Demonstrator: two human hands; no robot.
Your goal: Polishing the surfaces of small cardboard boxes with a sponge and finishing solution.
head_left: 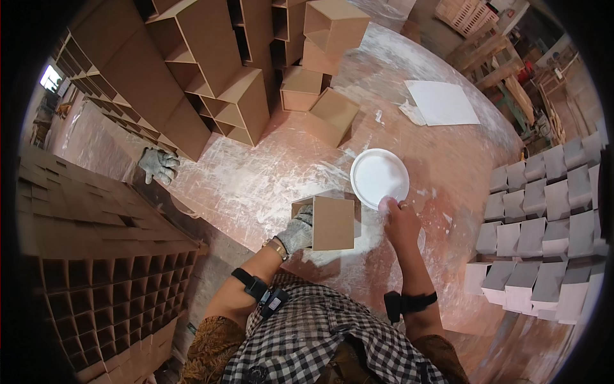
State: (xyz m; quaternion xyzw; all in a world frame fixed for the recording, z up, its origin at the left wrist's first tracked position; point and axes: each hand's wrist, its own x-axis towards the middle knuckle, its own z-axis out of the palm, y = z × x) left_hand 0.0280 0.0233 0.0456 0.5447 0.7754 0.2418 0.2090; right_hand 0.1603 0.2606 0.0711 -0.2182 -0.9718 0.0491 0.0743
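Observation:
My left hand (pixel 297 232), in a grey knit glove, holds a small brown board box (pixel 334 224). Some of its fingers reach into the box's open side and are hidden there. The box stands over the worn tabletop (pixel 256 185) just in front of me. To the right of it, my bare right hand (pixel 401 221) is closed at the near rim of a round white dish (pixel 380 175), thumb on the edge. White material coats the dish's inside. What the fingertips do beneath the rim is hidden.
Open brown boxes (pixel 240 105) are stacked high at the back left. A loose grey glove (pixel 158 165) lies at the table's left edge. White sheets (pixel 442 102) lie far right. Rows of white-grey boxes (pixel 547 224) stand right, and a brown gridded stack (pixel 115 288) stands left.

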